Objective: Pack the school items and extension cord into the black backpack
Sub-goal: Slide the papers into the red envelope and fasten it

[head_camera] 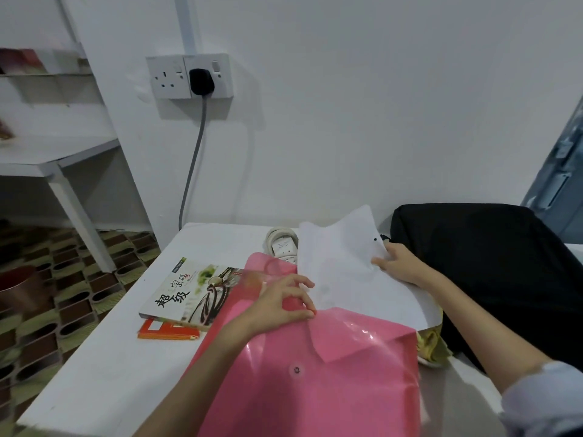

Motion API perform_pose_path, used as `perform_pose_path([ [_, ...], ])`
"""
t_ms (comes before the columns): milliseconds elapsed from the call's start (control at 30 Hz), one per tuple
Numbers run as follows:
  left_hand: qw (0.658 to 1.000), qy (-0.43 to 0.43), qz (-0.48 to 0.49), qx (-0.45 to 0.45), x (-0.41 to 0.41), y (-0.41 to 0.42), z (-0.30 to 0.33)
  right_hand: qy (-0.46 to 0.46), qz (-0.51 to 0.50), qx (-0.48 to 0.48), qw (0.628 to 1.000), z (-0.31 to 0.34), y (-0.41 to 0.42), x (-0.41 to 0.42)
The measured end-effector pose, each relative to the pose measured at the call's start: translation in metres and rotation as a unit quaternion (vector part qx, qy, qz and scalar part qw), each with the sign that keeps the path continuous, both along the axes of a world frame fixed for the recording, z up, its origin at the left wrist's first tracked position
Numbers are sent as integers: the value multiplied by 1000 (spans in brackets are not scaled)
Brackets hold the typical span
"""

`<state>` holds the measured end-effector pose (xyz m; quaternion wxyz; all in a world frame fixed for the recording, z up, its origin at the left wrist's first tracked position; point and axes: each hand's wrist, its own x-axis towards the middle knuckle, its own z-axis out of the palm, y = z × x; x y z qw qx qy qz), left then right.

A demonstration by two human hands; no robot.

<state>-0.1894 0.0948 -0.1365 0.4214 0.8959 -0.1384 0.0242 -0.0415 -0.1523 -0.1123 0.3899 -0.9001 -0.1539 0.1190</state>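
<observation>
The left hand [279, 305] rested on the pink folder [315, 373], fingers curled over its upper edge and pinching it where the flap folded back. The right hand [399, 263] held the far edge of the white folder [344, 272], thumb on top and fingers underneath; that grip looked light, more a pinch than a clench. The two folders overlapped on the desk [104, 373], the white one partly beneath the pink flap.

The step in hand seemed to be gathering the folders for the black backpack [489, 263], which stood just right of them against the wall. It would have gone best by squaring the two folders into one stack and closing the pink flap on its snap before lifting, so nothing slid out, then feeding them in flat along the backpack's rear.

The backpack's opening could not be seen, so whether it was unzipped was unclear. The extension cord [282, 246] was mostly hidden behind the folders. A book [186, 291] covered most of a red one [167, 331], and something yellow [432, 342] under the folders' right edge was too hidden to identify.
</observation>
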Motion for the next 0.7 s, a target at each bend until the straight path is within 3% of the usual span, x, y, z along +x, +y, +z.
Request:
perform_pose_path([
  [167, 999, 21, 13, 37, 3, -1, -10, 71, 32, 34, 996, 10, -13, -8],
  [333, 1000, 16, 10, -7, 5, -12, -9, 94, 62, 43, 993, 16, -2, -24],
  [367, 1000, 18, 16, 3, 7, -11, -9, 81, 74, 5, 994, 18, 2, -27],
  [433, 999, 25, 28, 37, 9, -7, -12, -25, 70, -181, 981, 20, 10, -30],
  [500, 995, 14, 34, 88, 9, -7, -15, -196, 39, -355, 913, 16, 20, -36],
  [533, 994, 2, 33, 107, 9, -8, -16, -263, 36, -388, 883, 12, 27, -40],
  [600, 993, -17, 20, 113, 9, -9, -16, -326, 20, -365, 872, 3, 41, -48],
  [633, 995, -17, 12, 101, 9, -8, -16, -314, -15, -337, 887, -1, 47, -48],
  [700, 997, -9, 9, 78, 10, -4, -17, -206, -123, -273, 932, -3, 50, -46],
])
